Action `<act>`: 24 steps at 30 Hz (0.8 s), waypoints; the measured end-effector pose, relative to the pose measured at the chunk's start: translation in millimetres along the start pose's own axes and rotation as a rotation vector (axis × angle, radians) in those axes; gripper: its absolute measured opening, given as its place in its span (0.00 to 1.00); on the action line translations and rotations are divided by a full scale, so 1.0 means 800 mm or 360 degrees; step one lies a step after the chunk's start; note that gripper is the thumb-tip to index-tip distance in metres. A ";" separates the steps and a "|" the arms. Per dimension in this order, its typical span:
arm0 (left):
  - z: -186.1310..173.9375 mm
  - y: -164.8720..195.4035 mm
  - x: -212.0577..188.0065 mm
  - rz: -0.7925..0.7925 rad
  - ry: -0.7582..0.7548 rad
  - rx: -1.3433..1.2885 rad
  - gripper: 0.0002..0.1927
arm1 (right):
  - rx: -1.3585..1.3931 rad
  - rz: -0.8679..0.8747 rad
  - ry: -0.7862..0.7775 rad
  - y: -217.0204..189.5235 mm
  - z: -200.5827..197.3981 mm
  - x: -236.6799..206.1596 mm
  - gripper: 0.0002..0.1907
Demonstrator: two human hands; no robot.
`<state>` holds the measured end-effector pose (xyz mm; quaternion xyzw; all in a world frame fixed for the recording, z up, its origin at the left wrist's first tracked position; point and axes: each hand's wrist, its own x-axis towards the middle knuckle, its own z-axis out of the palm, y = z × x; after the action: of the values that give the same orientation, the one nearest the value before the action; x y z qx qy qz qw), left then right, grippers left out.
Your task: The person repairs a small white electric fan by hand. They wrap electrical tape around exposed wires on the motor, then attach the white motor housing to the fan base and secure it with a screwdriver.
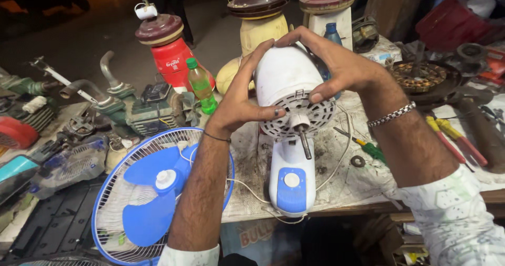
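A white fan motor housing (286,79) with a slotted front and a bare metal shaft (305,142) stands on its white and blue base (291,184) at the middle of a dirty workbench (363,182). Both hands clasp it. My left hand (239,98) wraps its left side, thumb on the slotted face. My right hand (329,61) covers the top and right side. A white cord (247,188) runs from the base. The blue-bladed fan guard (150,192) leans against the bench at lower left.
A green-handled screwdriver (368,147), a washer (357,161) and yellow and red tools (455,137) lie on the right. Behind stand a green bottle (201,84), a red pump (168,50) and cream motors (260,19). Pipes and machine parts (126,103) crowd the left.
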<state>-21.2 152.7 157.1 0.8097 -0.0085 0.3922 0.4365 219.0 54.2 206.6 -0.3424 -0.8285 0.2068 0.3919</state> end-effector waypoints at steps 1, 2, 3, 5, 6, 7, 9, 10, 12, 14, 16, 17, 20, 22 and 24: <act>-0.001 0.002 0.005 0.0032 -0.0021 0.0051 0.65 | -0.0044 -0.0008 -0.0014 -0.001 -0.002 0.001 0.58; -0.001 0.003 0.010 0.0065 -0.0042 0.0099 0.65 | -0.0090 -0.0013 -0.0029 -0.002 -0.004 0.001 0.58; -0.001 0.003 0.014 0.0061 -0.0018 0.0165 0.64 | -0.0133 -0.0020 -0.0049 -0.002 -0.005 0.001 0.58; 0.001 0.002 0.020 0.0038 0.0030 0.0292 0.62 | -0.0151 0.0015 -0.0017 0.000 -0.006 0.000 0.58; 0.001 0.001 0.020 0.0067 0.0040 0.0382 0.61 | -0.0155 0.0031 0.0001 0.002 -0.005 -0.002 0.58; 0.000 0.001 0.020 0.0102 0.0046 0.0477 0.60 | -0.0134 -0.0016 0.0015 0.006 -0.003 -0.001 0.58; -0.001 0.000 0.019 0.0128 0.0055 0.0466 0.59 | -0.0098 -0.0097 0.0049 0.014 0.001 -0.002 0.57; -0.001 0.001 0.017 0.0111 0.0067 0.0354 0.59 | -0.0075 -0.0074 0.0069 0.017 0.003 -0.005 0.58; 0.001 0.005 0.014 0.0104 0.0063 0.0300 0.58 | -0.0026 -0.0040 0.0117 0.023 0.010 -0.011 0.60; 0.001 0.012 0.017 0.0147 0.0032 0.0417 0.57 | -0.0039 -0.0162 0.0073 0.021 0.012 -0.022 0.65; -0.001 0.023 0.018 0.0018 -0.0053 0.0451 0.56 | -0.0091 -0.0191 0.0112 0.017 0.023 -0.034 0.68; -0.002 0.028 0.022 -0.0041 -0.0094 0.0471 0.55 | -0.0145 -0.0168 0.0175 0.014 0.030 -0.038 0.67; 0.000 0.041 0.029 -0.0022 -0.0124 0.0879 0.58 | -0.0027 -0.0051 0.0377 0.007 0.049 -0.045 0.65; 0.005 0.047 0.028 -0.0116 -0.0084 0.0828 0.57 | 0.0078 -0.0018 0.0480 0.002 0.057 -0.046 0.63; 0.007 0.050 0.027 -0.0097 -0.0067 0.0862 0.56 | 0.0124 -0.0064 0.0542 0.000 0.063 -0.044 0.61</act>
<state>-16.9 131.1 197.3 0.9048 0.1121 0.3500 0.2153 195.4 24.6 158.4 -0.3404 -0.7482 0.1699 0.5436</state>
